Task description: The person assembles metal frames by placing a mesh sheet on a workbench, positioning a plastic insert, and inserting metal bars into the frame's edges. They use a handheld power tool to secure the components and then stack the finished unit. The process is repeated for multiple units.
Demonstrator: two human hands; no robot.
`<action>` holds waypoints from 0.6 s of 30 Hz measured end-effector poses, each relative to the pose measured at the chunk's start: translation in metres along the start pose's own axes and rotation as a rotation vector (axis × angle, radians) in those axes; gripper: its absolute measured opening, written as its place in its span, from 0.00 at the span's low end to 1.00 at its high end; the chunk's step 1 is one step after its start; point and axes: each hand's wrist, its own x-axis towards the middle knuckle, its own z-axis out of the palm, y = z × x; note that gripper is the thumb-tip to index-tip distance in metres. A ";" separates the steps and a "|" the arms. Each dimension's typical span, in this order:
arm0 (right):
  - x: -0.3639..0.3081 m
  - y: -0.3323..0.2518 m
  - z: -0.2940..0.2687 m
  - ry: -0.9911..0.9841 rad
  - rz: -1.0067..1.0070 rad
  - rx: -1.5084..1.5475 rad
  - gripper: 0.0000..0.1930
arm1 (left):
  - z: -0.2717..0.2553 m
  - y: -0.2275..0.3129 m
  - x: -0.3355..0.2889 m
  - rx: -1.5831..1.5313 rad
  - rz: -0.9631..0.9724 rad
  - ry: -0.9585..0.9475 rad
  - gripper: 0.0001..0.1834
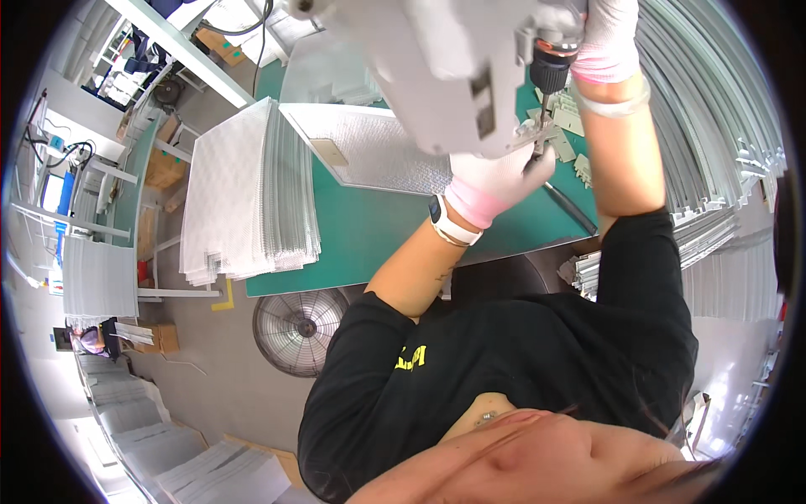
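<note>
At one o'clock the right hand (609,38) gripped the drill (552,65), likely weighty; the left hand (495,185) curled by the bit (545,106), its hold impossible to tell! Toward eleven, over the bench (353,244), was the panel (369,149): probably light, easily dented, best taken by its edges!

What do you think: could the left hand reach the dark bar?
Probably yes: the dark bar lies beside the left hand, nothing visibly between them, though that hand seems busy near the drill.
</note>
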 end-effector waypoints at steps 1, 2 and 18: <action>-0.008 -0.004 -0.001 0.271 0.046 0.111 0.16 | 0.000 0.003 0.002 -0.068 -0.018 -0.010 0.09; 0.011 0.002 -0.002 0.612 -0.014 -0.024 0.16 | -0.001 0.005 0.005 -0.117 -0.040 -0.026 0.09; 0.014 0.066 -0.040 -0.403 -0.090 0.366 0.25 | -0.035 0.012 -0.006 0.137 -0.086 -0.240 0.12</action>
